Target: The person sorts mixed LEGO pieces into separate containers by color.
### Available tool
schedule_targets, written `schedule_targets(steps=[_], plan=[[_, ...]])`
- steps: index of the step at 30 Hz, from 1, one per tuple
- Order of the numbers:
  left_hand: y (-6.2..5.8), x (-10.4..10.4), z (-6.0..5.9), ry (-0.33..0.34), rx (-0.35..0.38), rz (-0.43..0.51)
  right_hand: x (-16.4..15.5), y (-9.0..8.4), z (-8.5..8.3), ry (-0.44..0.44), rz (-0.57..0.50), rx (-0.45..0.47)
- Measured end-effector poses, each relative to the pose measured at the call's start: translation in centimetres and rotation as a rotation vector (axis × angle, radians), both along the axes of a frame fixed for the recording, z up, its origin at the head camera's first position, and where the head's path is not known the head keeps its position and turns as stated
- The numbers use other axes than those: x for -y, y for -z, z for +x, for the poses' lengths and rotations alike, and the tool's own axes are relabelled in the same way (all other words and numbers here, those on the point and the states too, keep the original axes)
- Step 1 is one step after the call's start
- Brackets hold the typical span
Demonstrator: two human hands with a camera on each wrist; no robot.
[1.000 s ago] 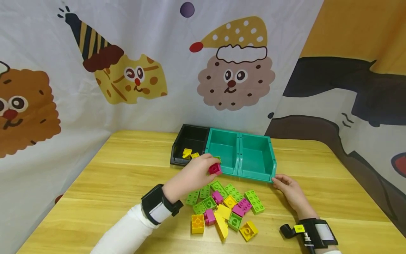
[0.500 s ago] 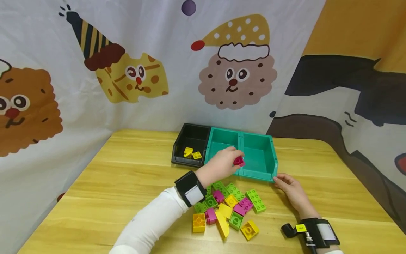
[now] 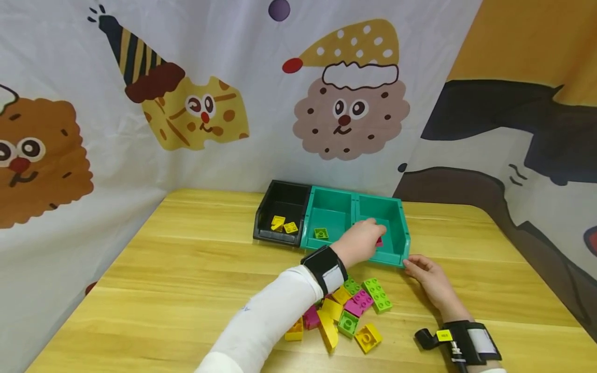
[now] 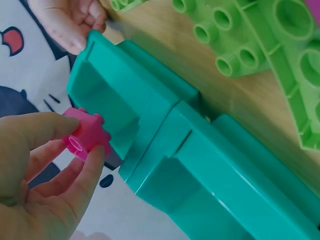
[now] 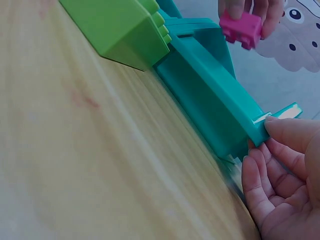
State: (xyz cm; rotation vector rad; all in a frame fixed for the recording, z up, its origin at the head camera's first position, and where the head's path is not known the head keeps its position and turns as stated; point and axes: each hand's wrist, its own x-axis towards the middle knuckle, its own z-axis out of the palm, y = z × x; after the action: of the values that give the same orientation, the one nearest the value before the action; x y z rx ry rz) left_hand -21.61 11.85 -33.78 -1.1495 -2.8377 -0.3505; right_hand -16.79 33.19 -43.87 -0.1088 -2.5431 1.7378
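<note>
Over the right teal bin, my left hand pinches a pink toy brick between thumb and fingertips. The brick's studs face the bin in the left wrist view. My right hand pinches that bin's front right corner, thumb on the rim and fingers curled below it in the right wrist view. In the left teal bin lies a small green brick. A black bin beside it holds several yellow pieces.
A loose pile of green, pink and yellow bricks lies on the wooden table before the bins, including a long green brick and a yellow brick. My left sleeve covers part of it. A printed cloth hangs behind.
My left hand has moved right with the pink brick, from the left teal bin's front to over the right one. The green brick in the left teal bin is now uncovered. My right hand stays put.
</note>
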Motion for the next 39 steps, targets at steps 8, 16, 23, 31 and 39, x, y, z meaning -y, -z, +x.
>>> schedule_targets(steps=[8,16,23,31,39], plan=[[0.9,-1.7,-0.4,-0.07,0.001,-0.07,-0.2,0.0,0.1,0.006,0.005,0.004],[1.5,-2.2,-0.5,-0.099,0.006,-0.107,-0.3,0.2,0.1,0.01,0.01,0.014],[2.6,-3.4,-0.7,-0.116,-0.026,-0.155,-0.5,0.3,0.2,0.005,-0.011,0.007],[3.3,-4.1,-1.0,-0.111,-0.035,-0.224,-0.5,0.3,0.1,0.005,-0.011,0.005],[3.1,-3.9,-0.7,-0.132,0.09,-0.235,-0.2,0.0,0.0,-0.003,-0.039,-0.003]])
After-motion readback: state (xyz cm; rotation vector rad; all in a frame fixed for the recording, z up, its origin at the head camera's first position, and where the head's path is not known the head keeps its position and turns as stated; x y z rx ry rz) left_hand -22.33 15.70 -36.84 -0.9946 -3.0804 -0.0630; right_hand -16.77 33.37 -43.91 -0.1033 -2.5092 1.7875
